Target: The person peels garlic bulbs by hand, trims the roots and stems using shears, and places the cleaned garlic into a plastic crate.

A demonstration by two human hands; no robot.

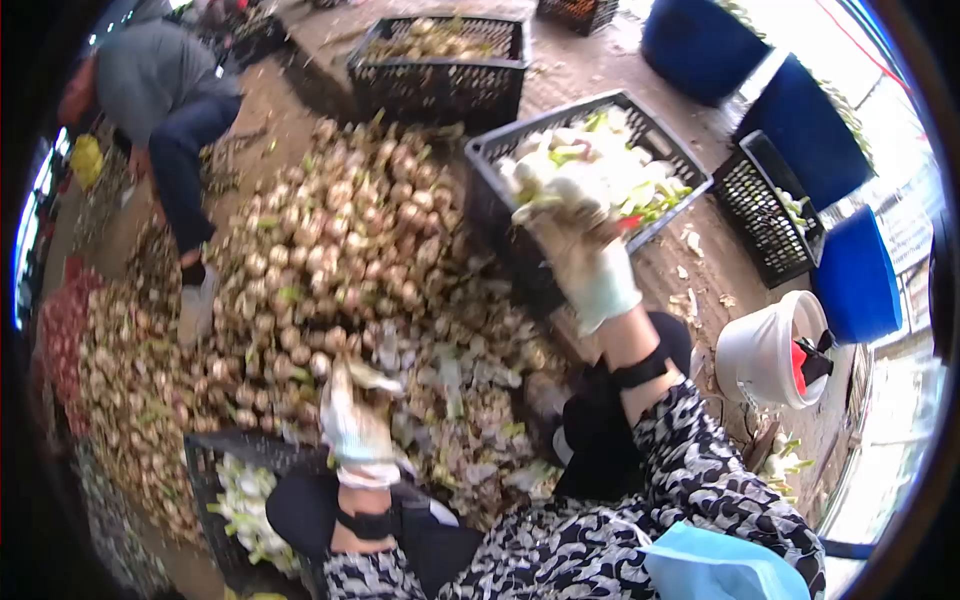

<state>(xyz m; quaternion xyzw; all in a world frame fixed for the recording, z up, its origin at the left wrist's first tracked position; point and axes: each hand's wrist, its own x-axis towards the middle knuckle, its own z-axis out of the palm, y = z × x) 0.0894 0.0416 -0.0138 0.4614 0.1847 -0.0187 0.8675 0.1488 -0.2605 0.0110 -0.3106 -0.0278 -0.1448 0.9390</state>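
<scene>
My right hand (583,255), in a pale, soiled glove, is over the near edge of a black crate (690,165) heaped with white trimmed garlic bulbs (600,160). Its fingers look curled, with a white bulb right at their tips and a small red piece (630,222) beside them; motion blur hides what they grip. Lower and to the left, my left hand (356,425), gloved too, reaches to the near edge of a large pile of untrimmed garlic (340,240). Its thumb appears apart from its fingers, and I see nothing held. Loose skins (455,385) lie to its right.
Another crate (440,95) of garlic stands behind the pile; a crate (225,500) of white bulbs is by my left knee. Right are a white bucket (745,355), blue tubs (700,50) and a black crate (760,215). A person (165,90) bends at far left.
</scene>
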